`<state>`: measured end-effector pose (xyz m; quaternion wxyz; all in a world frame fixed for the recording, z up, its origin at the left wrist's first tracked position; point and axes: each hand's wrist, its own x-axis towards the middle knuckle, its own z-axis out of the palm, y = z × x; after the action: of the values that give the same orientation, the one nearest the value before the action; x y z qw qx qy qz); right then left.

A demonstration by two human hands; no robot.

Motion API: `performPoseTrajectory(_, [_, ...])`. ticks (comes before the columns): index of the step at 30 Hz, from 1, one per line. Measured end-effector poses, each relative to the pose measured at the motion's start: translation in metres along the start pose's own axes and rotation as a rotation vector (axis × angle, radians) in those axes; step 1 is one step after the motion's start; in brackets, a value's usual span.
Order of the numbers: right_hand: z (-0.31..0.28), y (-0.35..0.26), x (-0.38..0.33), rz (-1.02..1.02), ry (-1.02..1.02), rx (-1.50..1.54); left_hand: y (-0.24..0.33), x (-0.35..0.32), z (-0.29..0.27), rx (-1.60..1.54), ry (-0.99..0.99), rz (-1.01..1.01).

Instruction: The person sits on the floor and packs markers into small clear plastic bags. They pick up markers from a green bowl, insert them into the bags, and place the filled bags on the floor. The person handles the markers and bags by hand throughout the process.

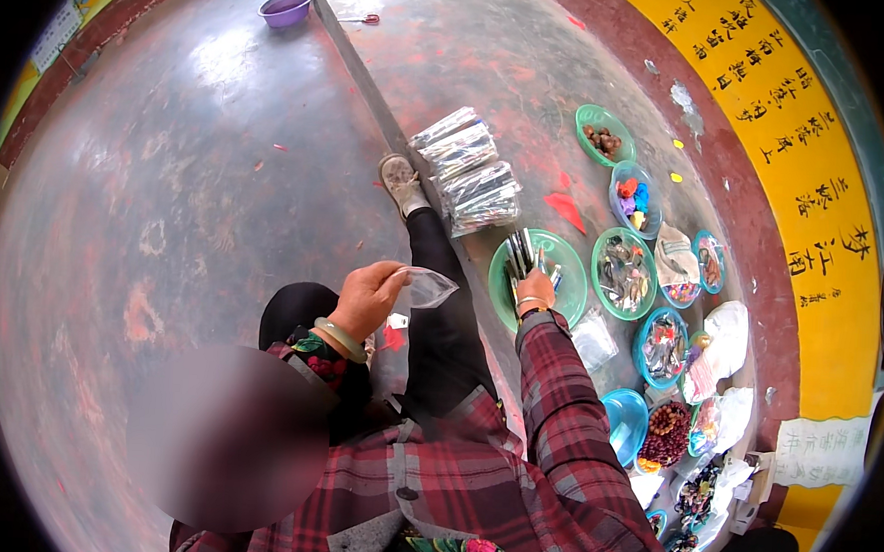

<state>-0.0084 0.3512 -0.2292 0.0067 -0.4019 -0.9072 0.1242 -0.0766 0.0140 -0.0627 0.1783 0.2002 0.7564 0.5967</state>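
Note:
My left hand (pixel 365 298) pinches the edge of a small clear plastic bag (pixel 429 288) above my lap. Over a green basin (pixel 573 301) to the right, my right hand (pixel 534 288) is closed round a bunch of slim black and silver sticks that look like pens (pixel 518 250). A few more light-coloured ones lie in the basin beside my fingers. Beyond my knee, next to my shoe (pixel 401 182), several clear bags packed with similar sticks (pixel 478 193) lie in a stack on the floor. My fingertips on the bunch are partly hidden.
Along the right stand more basins: one with brown round things (pixel 603 140), one with colourful pieces (pixel 634 198), one with small wrapped items (pixel 624 274), and a blue one (pixel 624 424). Clear bags (pixel 593 339) lie near my right forearm. A purple basin (pixel 286 10) sits far left.

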Motion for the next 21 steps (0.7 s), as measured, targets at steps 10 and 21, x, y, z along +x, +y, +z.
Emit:
performPoseTrajectory(10, [0.007,-0.022,0.013,-0.210,0.116,0.123,-0.006,0.002,0.007,-0.046,0.037,0.005])
performPoseTrajectory(21, [-0.031,0.013,0.012,-0.090,0.129,0.376,-0.006,0.004,0.008,0.080,0.004,0.069])
